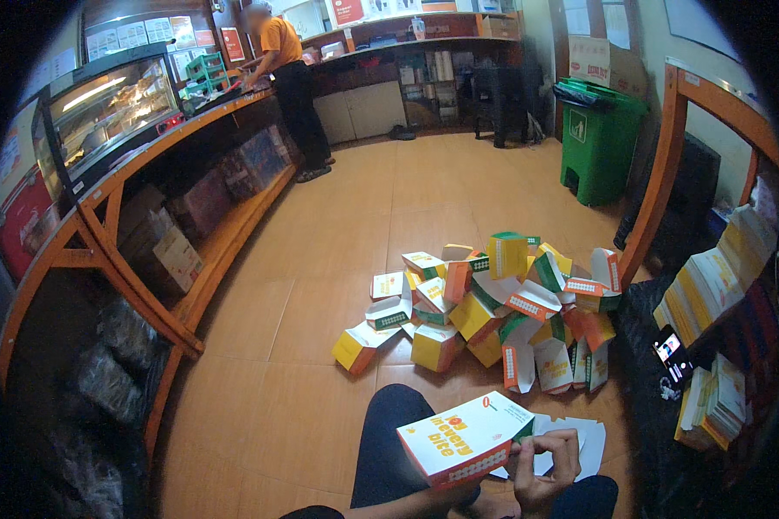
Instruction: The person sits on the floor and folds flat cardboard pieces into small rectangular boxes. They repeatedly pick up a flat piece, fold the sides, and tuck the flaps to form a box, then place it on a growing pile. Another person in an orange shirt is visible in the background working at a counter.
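Note:
A white takeaway carton (pixel 459 437) with yellow lettering, an orange side and a green end is held tilted above my lap. My right hand (pixel 545 467) is closed at its green end, with the fingers bent and the thumb against the carton's edge. My left forearm (pixel 407 504) passes under the carton's near side; the left hand's fingers are hidden there. Behind my right hand lies a flat white cardboard piece (pixel 590 445). Just ahead on the floor is a loose heap of folded cartons (pixel 476 318) in yellow, green, orange and white.
At right, stacked unfolded cartons (pixel 710 290) and a smaller stack (pixel 714 402) flank a lit phone (pixel 671 353). A green pedal bin (pixel 601 143) stands farther back. An orange-framed counter (pixel 160 303) runs along the left, with a co-worker (pixel 286 82) standing at its far end.

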A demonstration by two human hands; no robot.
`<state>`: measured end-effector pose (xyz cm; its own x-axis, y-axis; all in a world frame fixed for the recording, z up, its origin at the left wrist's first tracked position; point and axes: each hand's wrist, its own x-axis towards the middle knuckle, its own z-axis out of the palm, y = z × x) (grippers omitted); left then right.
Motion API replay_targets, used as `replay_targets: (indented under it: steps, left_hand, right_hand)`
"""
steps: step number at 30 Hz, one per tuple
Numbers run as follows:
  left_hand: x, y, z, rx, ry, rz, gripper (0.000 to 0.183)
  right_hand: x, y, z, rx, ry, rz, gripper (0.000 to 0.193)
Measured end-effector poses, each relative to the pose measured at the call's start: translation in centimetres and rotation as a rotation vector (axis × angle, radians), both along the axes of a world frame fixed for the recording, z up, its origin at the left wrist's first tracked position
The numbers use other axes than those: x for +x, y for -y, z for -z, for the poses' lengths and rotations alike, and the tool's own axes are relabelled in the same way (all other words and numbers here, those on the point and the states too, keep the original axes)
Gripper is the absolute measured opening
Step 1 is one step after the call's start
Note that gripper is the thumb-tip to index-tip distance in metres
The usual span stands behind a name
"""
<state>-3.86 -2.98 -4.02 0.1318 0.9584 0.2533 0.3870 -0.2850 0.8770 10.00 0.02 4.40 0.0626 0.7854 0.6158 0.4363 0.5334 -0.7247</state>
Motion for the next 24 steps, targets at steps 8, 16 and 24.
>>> replay_targets:
  steps: [8,16,24]
  left_hand:
    - [0.4,-0.4,1.4,0.043,-0.044,-0.060,0.055]
    - [1.6,0.0,3.6,0.123,-0.269,-0.181,0.056]
    - [-0.6,-2.5,-0.2,0.106,-0.359,0.328,0.071]
  right_hand:
    - [0.8,0.6,0.2,0.120,0.430,-0.129,0.051]
    - [-0.9,-0.3,2.3,-0.069,0.455,0.021,0.071]
    - [2.9,0.1,-0.3,-0.523,-0.145,-0.190,0.050]
